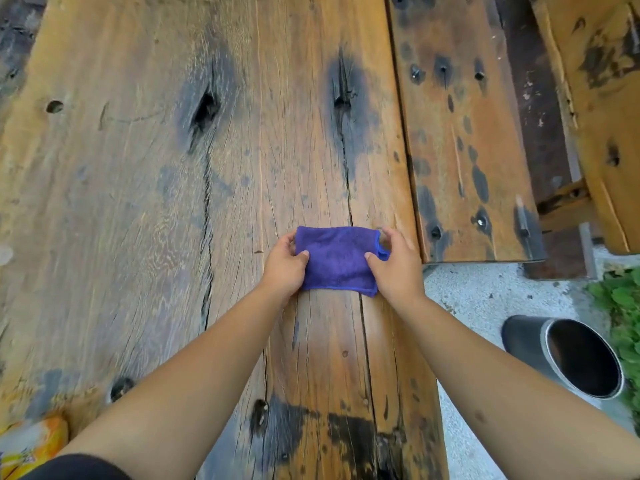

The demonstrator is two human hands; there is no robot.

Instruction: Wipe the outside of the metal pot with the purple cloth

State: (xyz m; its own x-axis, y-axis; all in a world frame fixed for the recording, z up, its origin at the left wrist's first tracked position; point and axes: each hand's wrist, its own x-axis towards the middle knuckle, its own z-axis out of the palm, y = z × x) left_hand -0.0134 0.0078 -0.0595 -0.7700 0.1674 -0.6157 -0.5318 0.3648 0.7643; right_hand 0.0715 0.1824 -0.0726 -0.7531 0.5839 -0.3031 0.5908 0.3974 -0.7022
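Purple cloth (336, 258) near table (138, 202) edge, both hands' fingers (372, 257) clamped on its ends.

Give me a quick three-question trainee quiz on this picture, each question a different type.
1. True or false: both hands hold the cloth.
2. Where is the pot? A) on the table B) on the ground at the right, lying on its side C) in the left hand
3. Fill in: the orange packet lies at the table's near ____ corner.

Key:
1. True; the left hand and the right hand grip opposite ends.
2. B
3. left
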